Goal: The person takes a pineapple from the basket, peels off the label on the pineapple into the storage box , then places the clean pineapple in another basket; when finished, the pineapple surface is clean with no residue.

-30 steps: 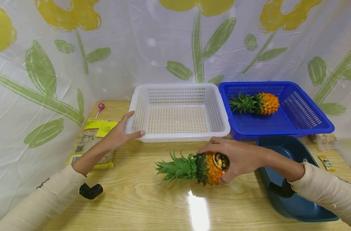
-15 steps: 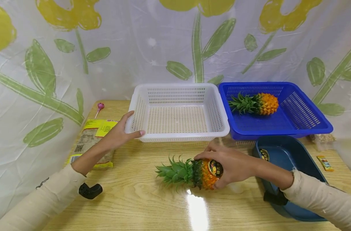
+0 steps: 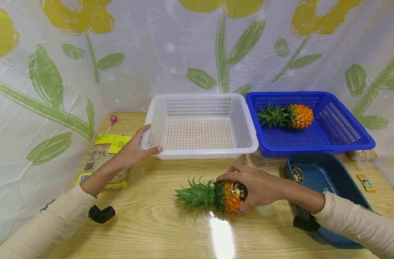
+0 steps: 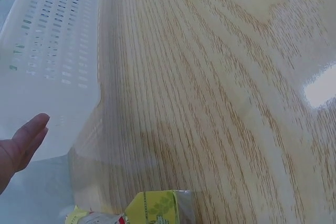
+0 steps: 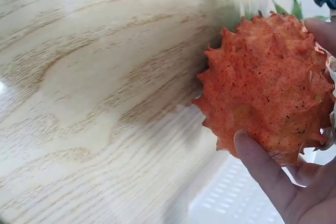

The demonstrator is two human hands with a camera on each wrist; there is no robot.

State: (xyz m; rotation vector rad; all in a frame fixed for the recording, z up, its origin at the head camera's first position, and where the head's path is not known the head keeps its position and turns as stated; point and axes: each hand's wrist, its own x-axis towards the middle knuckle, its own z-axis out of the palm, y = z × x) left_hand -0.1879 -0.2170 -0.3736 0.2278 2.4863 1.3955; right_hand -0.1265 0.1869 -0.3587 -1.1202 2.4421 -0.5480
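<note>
Right hand (image 3: pixel 259 187), fingers curled round pineapple (image 3: pixel 216 196) lying on tabletop (image 3: pixel 158 223). Left hand (image 3: pixel 133 149), fingers straight, pressed against white basket (image 3: pixel 201 126) at 10 o'clock.

A glossy wood-grain surface (image 3: pixel 158 223) carries a white basket (image 3: pixel 200 153) and a blue basket (image 3: pixel 313 147) side by side at the back. A dark blue tray (image 3: pixel 326 172) sits front right. A pineapple (image 3: pixel 216 196) lies mid-surface; a yellow packet (image 3: pixel 103 151) and a lollipop (image 3: pixel 112 120) lie left, a small wrapper (image 3: pixel 366 182) right.
</note>
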